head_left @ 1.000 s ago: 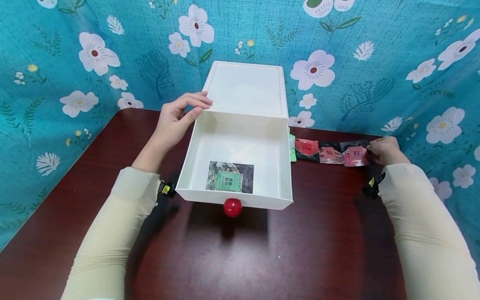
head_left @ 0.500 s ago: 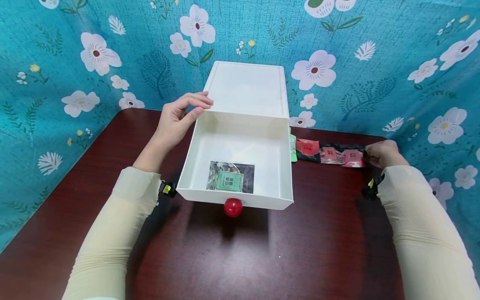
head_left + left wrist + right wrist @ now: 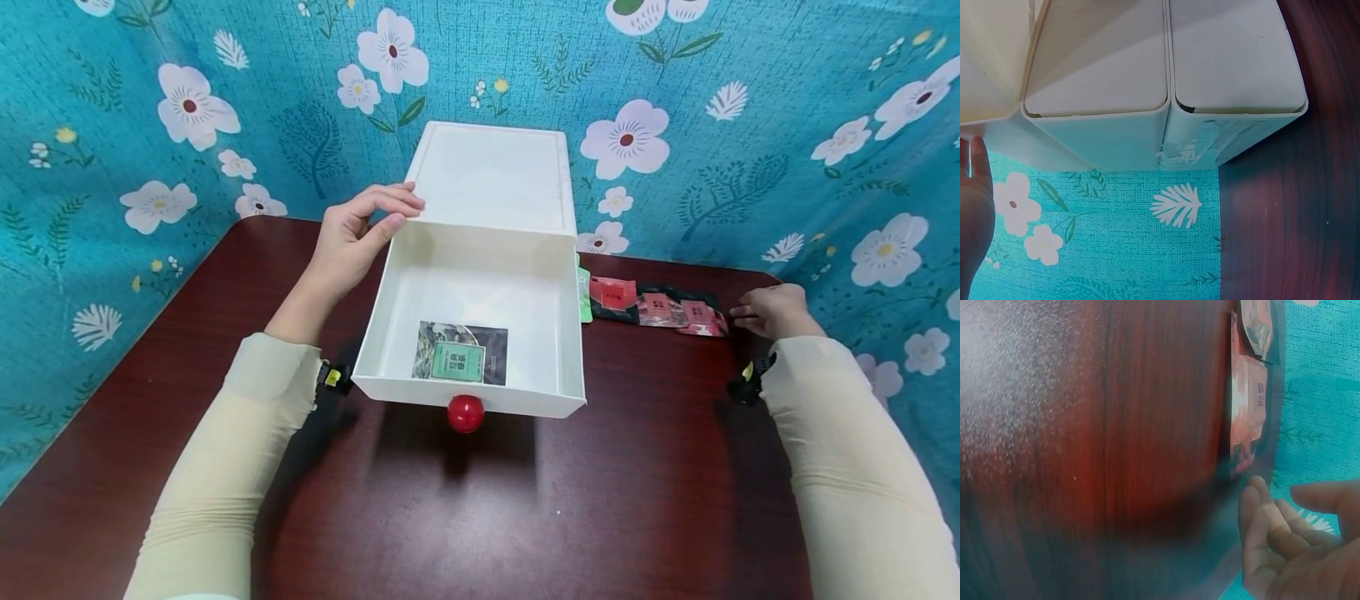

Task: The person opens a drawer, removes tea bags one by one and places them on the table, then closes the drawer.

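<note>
A white drawer cabinet stands against the cloth with its top drawer pulled out. My left hand rests on the cabinet's left front top corner, fingers on the top and thumb by the front edge. One black-and-green tea sachet lies in the drawer, above a round red knob. On the table's right, my right hand is just beyond the last red-and-black sachet, its thumb apart from loosely bent fingers and nothing between them. In the right wrist view, that sachet lies just past the fingertips.
Two more red-and-black sachets, one nearer the cabinet and one in the middle, continue the row. A green packet is partly hidden behind the drawer. Blue floral cloth borders the dark wooden table at the back.
The last sachet, first pinched and tilted up by my right hand, has come down flat beside the others. My right hand has let go and drawn back slightly right; the left stays put.
</note>
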Tool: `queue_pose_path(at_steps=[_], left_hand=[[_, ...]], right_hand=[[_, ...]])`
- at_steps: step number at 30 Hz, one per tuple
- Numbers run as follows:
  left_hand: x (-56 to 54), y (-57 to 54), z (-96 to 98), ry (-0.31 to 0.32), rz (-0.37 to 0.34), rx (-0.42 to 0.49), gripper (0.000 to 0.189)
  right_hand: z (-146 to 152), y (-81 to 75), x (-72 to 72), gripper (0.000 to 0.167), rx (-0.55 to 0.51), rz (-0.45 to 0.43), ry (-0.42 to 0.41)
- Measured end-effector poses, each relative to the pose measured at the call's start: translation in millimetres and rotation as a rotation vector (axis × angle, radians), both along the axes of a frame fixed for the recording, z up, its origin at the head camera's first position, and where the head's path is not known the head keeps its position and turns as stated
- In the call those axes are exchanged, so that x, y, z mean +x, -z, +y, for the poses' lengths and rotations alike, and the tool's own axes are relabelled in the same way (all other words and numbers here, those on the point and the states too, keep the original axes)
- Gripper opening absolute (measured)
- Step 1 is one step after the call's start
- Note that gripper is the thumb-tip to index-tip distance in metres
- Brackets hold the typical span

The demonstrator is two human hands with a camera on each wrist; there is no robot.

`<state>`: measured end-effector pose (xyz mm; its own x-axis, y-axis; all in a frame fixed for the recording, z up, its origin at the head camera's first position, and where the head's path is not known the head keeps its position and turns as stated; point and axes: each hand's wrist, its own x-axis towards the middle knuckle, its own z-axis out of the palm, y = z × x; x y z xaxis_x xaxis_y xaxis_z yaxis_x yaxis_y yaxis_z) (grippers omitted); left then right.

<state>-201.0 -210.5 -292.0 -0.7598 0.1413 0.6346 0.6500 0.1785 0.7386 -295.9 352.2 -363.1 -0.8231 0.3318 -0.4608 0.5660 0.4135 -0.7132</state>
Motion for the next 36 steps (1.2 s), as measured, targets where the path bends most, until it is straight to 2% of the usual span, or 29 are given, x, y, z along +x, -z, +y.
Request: queue_pose_path(at_steps=[5,9,17,23,30,36], left_hand=[[0.0,-0.3,0.3,-0.002,0.008,-0.004,0.017],[-1.4,-0.3,0.4,-0.002,0.006,-0.007,0.017],[-1.2,-0.5,0.5,0.003,0.018,-0.008,0.016],[-0.2,-0.1,0.0,0.002,0.006,-0.008,0.018],[0.2,0.1,-0.1,-0.004,-0.009,-0.009,0.019],[0.7,-0.3,0.2,0.003,0.023,-0.009,0.018]], right_hand=[[-4,-8.9,1.8,0.044,0.045,0.024,-0.019],[-17,-26.8,2.2,0.053,0.075,0.089,-0.065],[-64,-73.1,2.3,0.052,0.144,0.244,-0.209],[-105,-112.3,0.2,0.052,0.097,0.286,-0.274],[-155,-159.9,11.7,0.041,0.061,0.344,-0.402],[-195,-188.5,26.7,0.038,0.090,0.438,-0.538]])
